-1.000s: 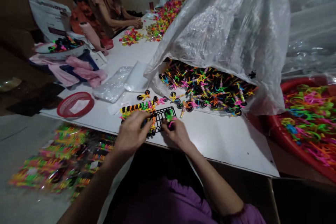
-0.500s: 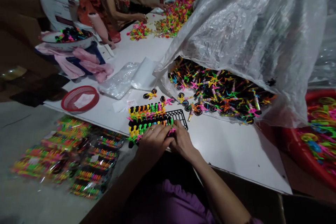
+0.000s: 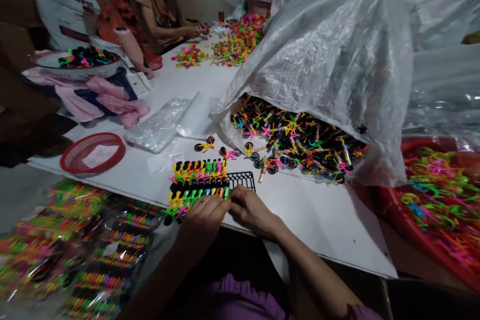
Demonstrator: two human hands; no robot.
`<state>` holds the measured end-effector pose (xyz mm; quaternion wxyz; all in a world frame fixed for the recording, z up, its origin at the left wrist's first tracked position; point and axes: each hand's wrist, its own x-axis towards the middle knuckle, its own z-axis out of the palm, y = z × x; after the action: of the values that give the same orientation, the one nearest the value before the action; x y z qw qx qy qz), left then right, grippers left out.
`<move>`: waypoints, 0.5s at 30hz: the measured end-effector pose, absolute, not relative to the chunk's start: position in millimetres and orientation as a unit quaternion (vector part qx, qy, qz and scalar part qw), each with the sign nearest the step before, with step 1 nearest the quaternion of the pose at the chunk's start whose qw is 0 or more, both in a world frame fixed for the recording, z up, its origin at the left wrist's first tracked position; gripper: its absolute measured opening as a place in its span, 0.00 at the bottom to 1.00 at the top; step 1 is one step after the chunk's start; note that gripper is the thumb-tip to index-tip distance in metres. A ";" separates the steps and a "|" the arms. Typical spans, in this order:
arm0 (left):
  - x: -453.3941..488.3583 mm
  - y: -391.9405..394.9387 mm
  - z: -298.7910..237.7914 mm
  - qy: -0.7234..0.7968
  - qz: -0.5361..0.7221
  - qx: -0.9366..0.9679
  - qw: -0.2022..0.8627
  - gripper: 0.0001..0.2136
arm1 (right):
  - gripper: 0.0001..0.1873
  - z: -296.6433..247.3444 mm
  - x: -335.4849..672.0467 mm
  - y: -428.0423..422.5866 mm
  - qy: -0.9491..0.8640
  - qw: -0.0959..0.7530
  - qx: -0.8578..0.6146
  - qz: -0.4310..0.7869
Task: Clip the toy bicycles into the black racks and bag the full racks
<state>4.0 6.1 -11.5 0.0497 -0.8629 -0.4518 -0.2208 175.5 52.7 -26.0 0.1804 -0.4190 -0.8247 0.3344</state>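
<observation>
A black plastic grid rack (image 3: 242,179) lies at the near edge of the white table (image 3: 318,210), with rows of small coloured toy bicycles (image 3: 197,180) standing in it. My left hand (image 3: 204,217) and my right hand (image 3: 249,210) meet at the rack's near edge, fingers curled and pinched at the last row. What the fingertips hold is hidden. A few loose toy bicycles (image 3: 240,151) lie just beyond the rack. A big clear plastic bag (image 3: 330,60) lies open behind them, spilling a heap of toy bicycles (image 3: 300,140).
A red basket (image 3: 92,152) and clear small bags (image 3: 165,122) sit at left. Packed bags of bicycles (image 3: 75,250) lie on the floor. A red tub of coloured parts (image 3: 438,195) stands at right. Another person (image 3: 157,5) works at the table's far end beside coloured piles (image 3: 236,40).
Both hands have drawn back from the rack's middle to its near edge and come together. More of the rack is filled with bicycles than a second ago. The camera has shifted slightly.
</observation>
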 end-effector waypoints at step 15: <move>-32.2 66.1 30.9 -0.572 -0.158 -0.800 -0.087 0.12 | 0.09 -7.9 226.9 177.3 -0.800 0.094 -0.584 0.098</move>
<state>-32.2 66.1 30.9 -0.0867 -0.8001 -0.5721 -0.1582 226.9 177.3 -7.9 0.0940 -0.5844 -0.8001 0.0976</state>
